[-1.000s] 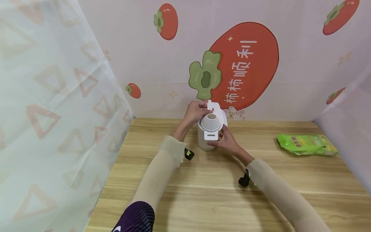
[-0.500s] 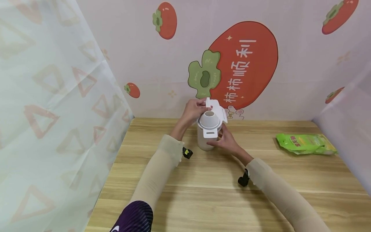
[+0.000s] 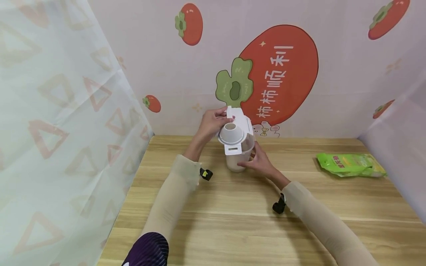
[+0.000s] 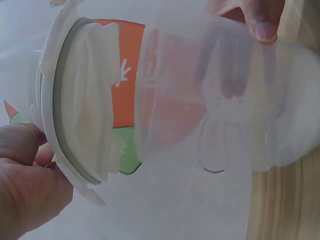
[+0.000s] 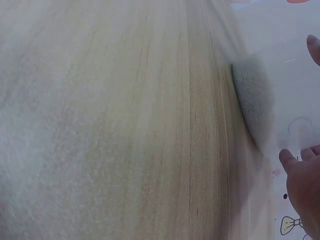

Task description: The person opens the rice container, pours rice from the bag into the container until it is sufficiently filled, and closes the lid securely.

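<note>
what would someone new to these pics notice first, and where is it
Probably the big red fruit print with white lettering, on the back wall above the hands. Below it, the left hand holds a white lid apart from a see-through container, which the right hand grips on the table. The bright green bag stands out too, lying at the right of the table.

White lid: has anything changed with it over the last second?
Yes. The left hand moved the white lid up and leftward off the container, leaving a gap between them. Nothing new was grabbed or released. The container stayed upright on the table, held by the right hand; the green bag stayed put.
</note>
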`<state>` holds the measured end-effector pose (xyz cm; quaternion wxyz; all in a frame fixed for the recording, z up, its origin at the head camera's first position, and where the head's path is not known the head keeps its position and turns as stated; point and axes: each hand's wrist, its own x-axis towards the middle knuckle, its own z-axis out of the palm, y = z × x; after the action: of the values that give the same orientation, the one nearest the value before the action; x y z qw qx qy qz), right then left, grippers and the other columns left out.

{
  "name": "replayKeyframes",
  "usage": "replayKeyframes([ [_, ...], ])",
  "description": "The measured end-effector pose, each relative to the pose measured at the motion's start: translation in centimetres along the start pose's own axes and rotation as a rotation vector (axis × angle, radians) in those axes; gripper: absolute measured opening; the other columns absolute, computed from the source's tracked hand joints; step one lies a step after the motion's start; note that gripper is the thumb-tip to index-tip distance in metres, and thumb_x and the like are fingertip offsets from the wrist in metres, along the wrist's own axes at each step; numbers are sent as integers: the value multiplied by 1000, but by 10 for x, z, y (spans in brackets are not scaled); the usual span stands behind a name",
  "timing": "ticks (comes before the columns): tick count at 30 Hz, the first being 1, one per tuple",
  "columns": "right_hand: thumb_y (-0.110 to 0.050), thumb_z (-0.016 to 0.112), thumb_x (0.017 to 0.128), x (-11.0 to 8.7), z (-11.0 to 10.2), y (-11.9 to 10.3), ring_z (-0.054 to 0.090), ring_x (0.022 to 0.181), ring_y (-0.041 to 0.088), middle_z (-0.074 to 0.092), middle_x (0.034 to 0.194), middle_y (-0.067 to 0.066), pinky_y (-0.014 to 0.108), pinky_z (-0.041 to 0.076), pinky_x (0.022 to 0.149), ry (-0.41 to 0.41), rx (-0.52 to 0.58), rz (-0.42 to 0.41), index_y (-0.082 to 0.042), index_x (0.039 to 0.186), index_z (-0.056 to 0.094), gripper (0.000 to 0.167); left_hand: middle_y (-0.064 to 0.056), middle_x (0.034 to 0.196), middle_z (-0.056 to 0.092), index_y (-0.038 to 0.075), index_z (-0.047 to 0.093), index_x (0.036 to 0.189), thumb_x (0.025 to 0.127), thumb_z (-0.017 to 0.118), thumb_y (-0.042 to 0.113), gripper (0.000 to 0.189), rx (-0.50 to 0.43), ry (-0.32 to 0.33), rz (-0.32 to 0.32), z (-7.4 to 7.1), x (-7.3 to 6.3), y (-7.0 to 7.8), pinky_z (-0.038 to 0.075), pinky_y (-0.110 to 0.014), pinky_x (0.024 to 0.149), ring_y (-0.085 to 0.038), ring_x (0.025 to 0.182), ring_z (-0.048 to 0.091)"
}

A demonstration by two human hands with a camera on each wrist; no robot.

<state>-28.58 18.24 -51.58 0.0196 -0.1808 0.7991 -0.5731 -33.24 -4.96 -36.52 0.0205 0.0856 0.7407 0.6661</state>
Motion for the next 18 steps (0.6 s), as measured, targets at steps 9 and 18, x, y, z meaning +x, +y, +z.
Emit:
replayKeyframes([
  [9,-16,95,81,1,-1,1,34,156,38,40,165,14,66,34,121,0,21,4,-13,165,26,109,-24,124,73,-1,54,150,90,82,-2,66,-9,44,25,-40,-12,-1,62,-27,92,-29,111,76],
  [18,-17,95,81,1,1,-2,34,156,38,37,167,18,64,35,121,-8,22,21,-12,165,24,110,-25,128,72,0,54,151,91,81,-1,66,49,87,17,-79,-25,-11,61,-27,94,-31,115,74],
])
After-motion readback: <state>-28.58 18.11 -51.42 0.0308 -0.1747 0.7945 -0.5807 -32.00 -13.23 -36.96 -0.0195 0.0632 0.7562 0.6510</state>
